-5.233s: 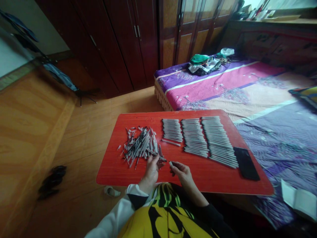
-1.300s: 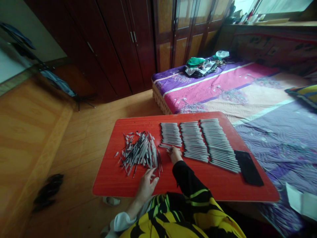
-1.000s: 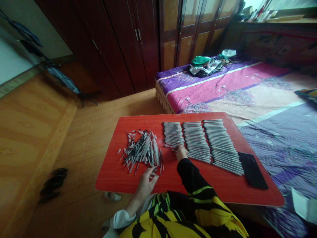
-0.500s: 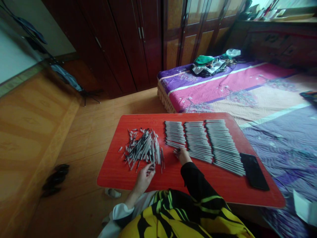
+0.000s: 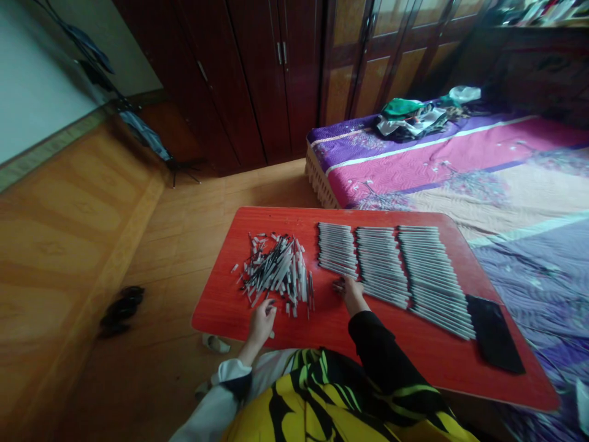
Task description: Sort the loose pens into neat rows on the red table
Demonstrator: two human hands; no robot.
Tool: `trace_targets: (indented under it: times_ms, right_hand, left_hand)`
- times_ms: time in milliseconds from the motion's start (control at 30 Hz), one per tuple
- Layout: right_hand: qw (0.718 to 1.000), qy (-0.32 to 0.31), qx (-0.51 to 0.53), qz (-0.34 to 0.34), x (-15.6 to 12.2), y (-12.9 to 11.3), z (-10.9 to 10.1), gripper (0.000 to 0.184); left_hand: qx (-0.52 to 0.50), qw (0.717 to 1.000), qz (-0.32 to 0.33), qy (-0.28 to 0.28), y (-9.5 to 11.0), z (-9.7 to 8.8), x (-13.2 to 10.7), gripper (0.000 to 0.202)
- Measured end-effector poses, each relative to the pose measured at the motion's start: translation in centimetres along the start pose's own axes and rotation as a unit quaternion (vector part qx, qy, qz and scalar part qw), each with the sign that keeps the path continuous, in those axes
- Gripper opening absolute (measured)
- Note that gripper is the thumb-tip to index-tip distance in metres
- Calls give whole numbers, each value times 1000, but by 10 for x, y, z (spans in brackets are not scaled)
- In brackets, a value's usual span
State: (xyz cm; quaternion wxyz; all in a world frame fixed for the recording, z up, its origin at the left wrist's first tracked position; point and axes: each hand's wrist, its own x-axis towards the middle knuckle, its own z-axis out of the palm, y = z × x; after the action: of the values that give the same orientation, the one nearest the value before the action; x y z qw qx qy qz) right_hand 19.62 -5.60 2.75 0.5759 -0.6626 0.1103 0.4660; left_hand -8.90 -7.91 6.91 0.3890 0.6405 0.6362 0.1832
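Note:
A loose heap of white pens and pen parts with black tips and refills lies on the left of a red tabletop. To its right, several pens lie side by side in a short row, a middle row and a long row. My left hand rests curled at the heap's lower edge. My right hand sits at the lower end of the short row, fingers curled. Anything inside either hand is hidden.
A black phone lies on the table's right end. Beyond the table are a purple and pink quilted bed with a clothing heap, dark wardrobes, and a wooden floor with a slipper.
My left hand has moved up to the heap's lower edge with its fingers closing. My right hand stays by the short row. The whole scene has shifted right and slightly down in view.

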Motion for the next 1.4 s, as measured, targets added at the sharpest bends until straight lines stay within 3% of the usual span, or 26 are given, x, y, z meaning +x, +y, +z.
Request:
trace_targets:
  times_ms: [167, 267, 433, 600, 800, 1100, 1400]
  right_hand:
    - [987, -34, -152, -38, -13, 18, -17, 16]
    - [955, -67, -277, -77, -25, 34, -22, 18]
    - [855, -86, -487, -157, -47, 55, -10, 20]
    - [747, -86, -622, -216, -62, 63, 7, 25]
    - [668, -93, -695, -247, -66, 63, 14, 25]
    - [631, -110, -720, -269, -75, 63, 15, 27]
    - [646, -95, -710, -265, -76, 64, 22, 29]
  left_hand:
    - [28, 999, -20, 17, -21, 7, 16, 22]
    - [47, 999, -21, 10, -18, 15, 23, 18]
    - [92, 996, -9, 6, -1, 26, 31, 17]
    - [153, 988, 26, 26, 21, 21, 57, 18]
    - [204, 977, 61, 15, 36, 24, 85, 15]
    - [195, 980, 26, 20, 28, 42, 84, 19]
    - [2, 996, -58, 71, 32, 42, 80, 16]
